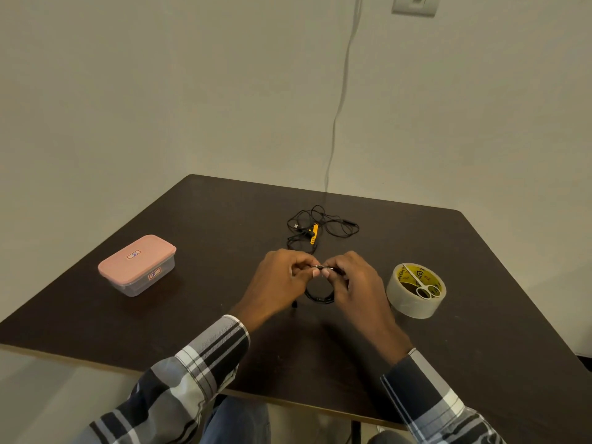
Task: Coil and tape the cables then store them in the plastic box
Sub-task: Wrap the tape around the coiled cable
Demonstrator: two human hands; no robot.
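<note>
A coiled black cable [318, 297] hangs as a small loop between my two hands above the middle of the dark table [480, 363]. My left hand [280, 280] and my right hand [352, 280] both pinch the top of the coil, fingertips nearly touching; something shiny shows between them. Behind my hands lies a loose tangle of thin black cable [322, 227] with a yellow piece in it. The plastic box [137, 265], clear with a pink lid on, stands at the left. A roll of clear tape [415, 291] lies flat at the right.
Small white-handled scissors [423, 285] rest on top of the tape roll. The table's back edge meets a pale wall, down which a thin white wire [339, 107] runs from a wall plate [415, 4]. My checked sleeves reach over the near table edge.
</note>
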